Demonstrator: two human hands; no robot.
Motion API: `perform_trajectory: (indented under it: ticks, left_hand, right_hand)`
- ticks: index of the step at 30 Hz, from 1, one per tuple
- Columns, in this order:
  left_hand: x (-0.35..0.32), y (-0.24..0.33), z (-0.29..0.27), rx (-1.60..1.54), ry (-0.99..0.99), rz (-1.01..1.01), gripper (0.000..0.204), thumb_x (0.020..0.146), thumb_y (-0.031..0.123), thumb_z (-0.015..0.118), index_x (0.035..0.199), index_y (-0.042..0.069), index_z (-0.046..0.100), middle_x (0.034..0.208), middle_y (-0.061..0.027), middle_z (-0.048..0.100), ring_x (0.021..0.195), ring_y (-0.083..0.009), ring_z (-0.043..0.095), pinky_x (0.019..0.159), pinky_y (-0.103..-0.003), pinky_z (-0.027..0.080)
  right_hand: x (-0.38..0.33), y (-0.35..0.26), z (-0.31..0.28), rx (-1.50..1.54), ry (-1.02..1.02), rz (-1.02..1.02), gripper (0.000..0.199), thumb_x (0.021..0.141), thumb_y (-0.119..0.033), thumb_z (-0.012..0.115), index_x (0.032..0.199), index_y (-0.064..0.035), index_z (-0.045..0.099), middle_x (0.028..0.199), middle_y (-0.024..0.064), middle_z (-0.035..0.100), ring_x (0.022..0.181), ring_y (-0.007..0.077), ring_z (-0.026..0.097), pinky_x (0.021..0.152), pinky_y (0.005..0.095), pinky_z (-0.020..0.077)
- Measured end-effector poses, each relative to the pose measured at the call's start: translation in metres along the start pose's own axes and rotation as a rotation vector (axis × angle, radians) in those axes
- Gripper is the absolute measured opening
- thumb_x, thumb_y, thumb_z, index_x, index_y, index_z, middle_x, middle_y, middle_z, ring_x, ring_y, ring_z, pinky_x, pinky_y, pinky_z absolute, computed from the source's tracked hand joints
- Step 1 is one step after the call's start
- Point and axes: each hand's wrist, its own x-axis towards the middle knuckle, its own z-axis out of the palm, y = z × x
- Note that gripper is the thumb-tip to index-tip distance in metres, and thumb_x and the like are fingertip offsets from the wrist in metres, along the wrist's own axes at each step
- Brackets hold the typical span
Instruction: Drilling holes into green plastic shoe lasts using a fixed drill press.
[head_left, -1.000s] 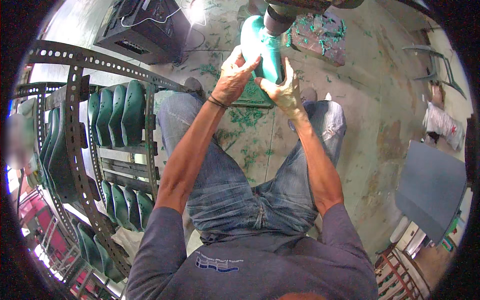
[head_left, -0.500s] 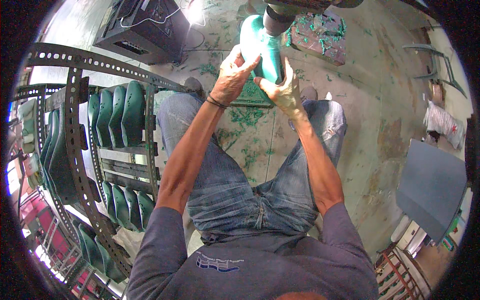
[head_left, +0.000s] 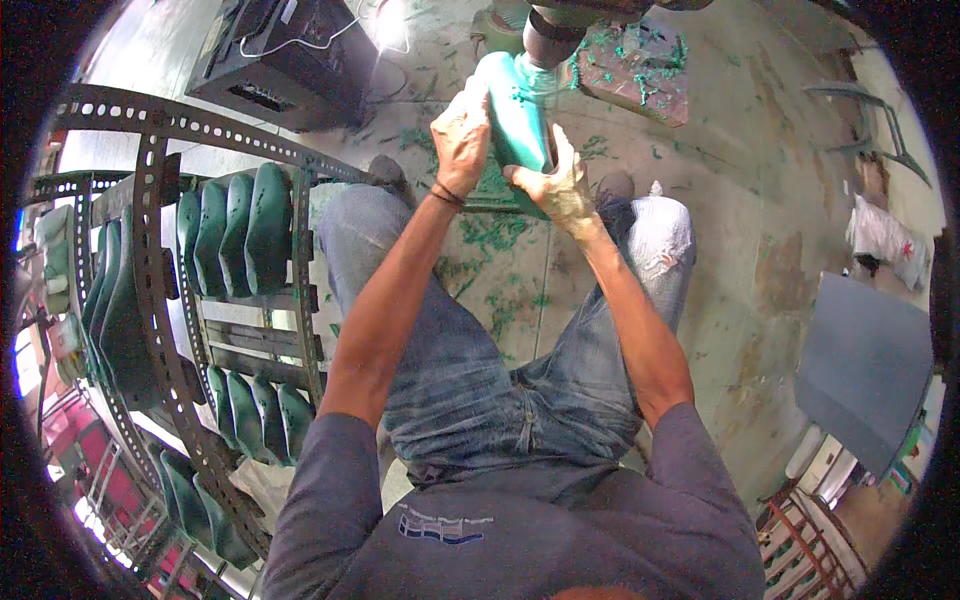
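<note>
So in the head view, the green last (head_left: 519,112) is held out in front, its far end right up at the dark tool head (head_left: 552,42). Left hand (head_left: 462,140) grips its left side, though the fingertips are hard to make out; right hand (head_left: 556,188) has the near end between thumb and fingers. Looks like a trimming or smoothing step (green shavings (head_left: 495,232) all over the floor (head_left: 725,260), so yeah). Next move probably calls for a steady two-handed grip and a slow, controlled turn.
</note>
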Motion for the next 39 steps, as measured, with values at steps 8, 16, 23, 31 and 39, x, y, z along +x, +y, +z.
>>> perform_trajectory:
  ticks: [8, 16, 23, 31, 39]
  left_hand:
    - [-0.016, 0.036, 0.009, -0.891, -0.338, -0.424, 0.053, 0.103, 0.04, 0.044, 0.14, 0.002, 0.042, 0.135, -0.0082, 0.052, 0.121, -0.0191, 0.053, 0.104, -0.037, 0.042]
    - [-0.02, 0.049, 0.009, -0.815, -0.292, -0.389, 0.05, 0.104, 0.035, 0.046, 0.14, 0.001, 0.041, 0.135, -0.0088, 0.052, 0.123, -0.0201, 0.051, 0.107, -0.038, 0.041]
    - [-0.014, 0.045, 0.012, -0.858, -0.308, -0.37, 0.049, 0.103, 0.036, 0.047, 0.138, 0.001, 0.042, 0.134, -0.0082, 0.052, 0.121, -0.0185, 0.051, 0.105, -0.036, 0.041]
    - [-0.02, 0.039, 0.012, -0.641, -0.325, -0.068, 0.048, 0.103, 0.035, 0.048, 0.137, 0.0, 0.044, 0.132, -0.0083, 0.052, 0.12, -0.0177, 0.051, 0.105, -0.034, 0.042]
    - [-0.014, 0.045, 0.013, -0.881, -0.31, -0.327, 0.046, 0.103, 0.03, 0.048, 0.137, 0.0, 0.044, 0.135, -0.0079, 0.051, 0.121, -0.0172, 0.05, 0.107, -0.034, 0.039]
  right_hand:
    - [0.006, -0.01, -0.012, 0.237, -0.075, 0.241, 0.056, 0.073, -0.028, 0.08, 0.116, 0.0021, 0.06, 0.099, 0.0062, 0.066, 0.101, 0.0142, 0.059, 0.098, 0.036, 0.0424]
    - [0.007, 0.007, -0.005, 0.023, -0.027, -0.049, 0.061, 0.073, -0.028, 0.08, 0.126, -0.0062, 0.059, 0.119, 0.016, 0.062, 0.115, 0.0253, 0.055, 0.104, 0.0426, 0.0365]
    - [0.014, 0.001, -0.011, 0.224, -0.058, -0.108, 0.061, 0.068, -0.019, 0.08, 0.123, -0.0024, 0.058, 0.109, 0.0135, 0.067, 0.098, 0.0251, 0.065, 0.087, 0.0372, 0.0512]
    - [0.015, -0.004, -0.012, 0.305, -0.054, 0.016, 0.065, 0.069, -0.022, 0.08, 0.126, -0.0022, 0.056, 0.11, 0.0162, 0.066, 0.098, 0.0262, 0.064, 0.088, 0.038, 0.0509]
    - [0.013, 0.007, -0.004, 0.386, -0.103, 0.189, 0.077, 0.068, -0.027, 0.082, 0.133, 0.0007, 0.05, 0.121, 0.021, 0.06, 0.101, 0.0302, 0.063, 0.09, 0.04, 0.0505]
